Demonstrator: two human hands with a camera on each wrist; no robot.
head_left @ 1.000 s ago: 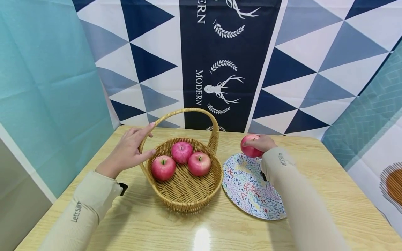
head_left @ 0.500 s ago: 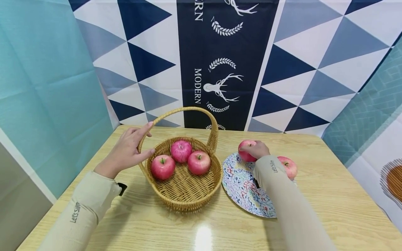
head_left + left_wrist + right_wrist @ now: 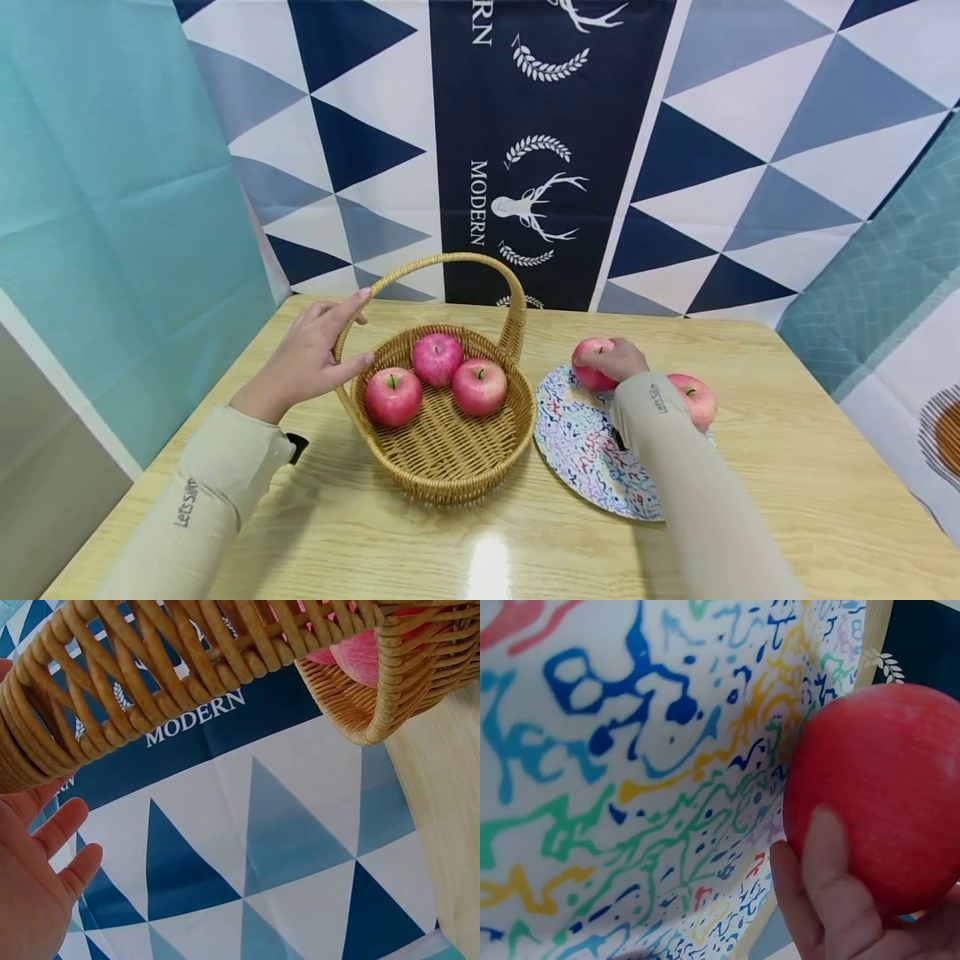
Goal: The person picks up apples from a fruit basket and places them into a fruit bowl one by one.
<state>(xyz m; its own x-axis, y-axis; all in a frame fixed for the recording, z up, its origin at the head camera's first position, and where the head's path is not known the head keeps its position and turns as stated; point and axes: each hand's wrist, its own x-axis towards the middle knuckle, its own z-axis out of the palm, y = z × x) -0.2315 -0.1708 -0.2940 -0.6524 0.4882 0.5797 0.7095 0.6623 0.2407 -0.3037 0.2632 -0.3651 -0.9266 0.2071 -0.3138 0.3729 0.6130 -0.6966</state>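
Note:
My right hand grips a red apple at the far edge of a round, multicoloured patterned plate. In the right wrist view, fingers curl against the apple close to the plate; whether it touches is unclear. Another apple sits on the plate's right side, partly behind the forearm. My left hand touches the handle of a wicker basket, thumb and fingers spread either side. Inside the basket lie three apples. The left wrist view shows loosely extended fingers below the handle.
Basket and plate stand side by side on a light wooden table. A patterned cloth hangs behind the table, and a teal cloth is at the left.
My right hand has moved slightly left and down toward the plate with its apple. The apple at the plate's right has come into view beside the forearm. My left hand stays at the handle.

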